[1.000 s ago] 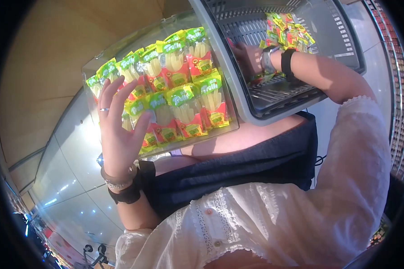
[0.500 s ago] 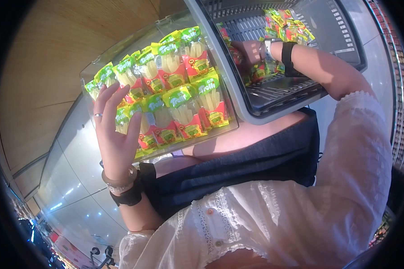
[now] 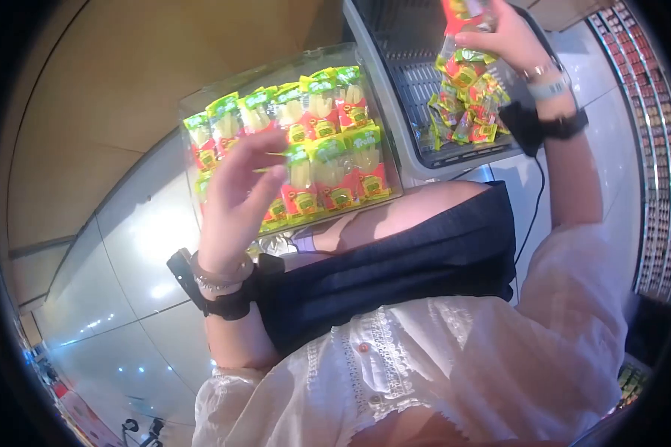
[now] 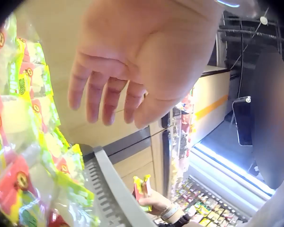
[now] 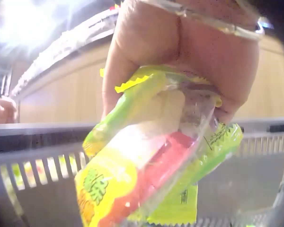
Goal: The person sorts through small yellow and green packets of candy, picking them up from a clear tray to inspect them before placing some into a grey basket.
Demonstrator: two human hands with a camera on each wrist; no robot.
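Observation:
My right hand (image 3: 508, 39) grips candy packets (image 3: 468, 16) above the far part of the grey basket (image 3: 404, 141). In the right wrist view, fingers curl round the tops of at least two packets (image 5: 146, 161). The left hand (image 3: 238, 197) hovers over the left side of a clear box (image 3: 397, 167) that holds rows of green, yellow and red packets (image 3: 324, 171). Seen in the left wrist view, the left hand (image 4: 137, 61) has relaxed fingers, slightly bent, with nothing held. More packets (image 3: 470, 104) lie in a heap inside the basket.
The clear box stands left of the basket, above the person's legs. A wooden surface (image 3: 104, 89) lies beyond them, with tiled floor (image 3: 119, 261) at left. Shelves of small goods (image 3: 649, 134) run along the right, and a cable (image 3: 538, 208) hangs from the right wrist.
The right hand has risen from inside the basket and moved outward with packets in its grip. The left hand has shifted right, its fingers bending more. Box and basket appear shifted in view.

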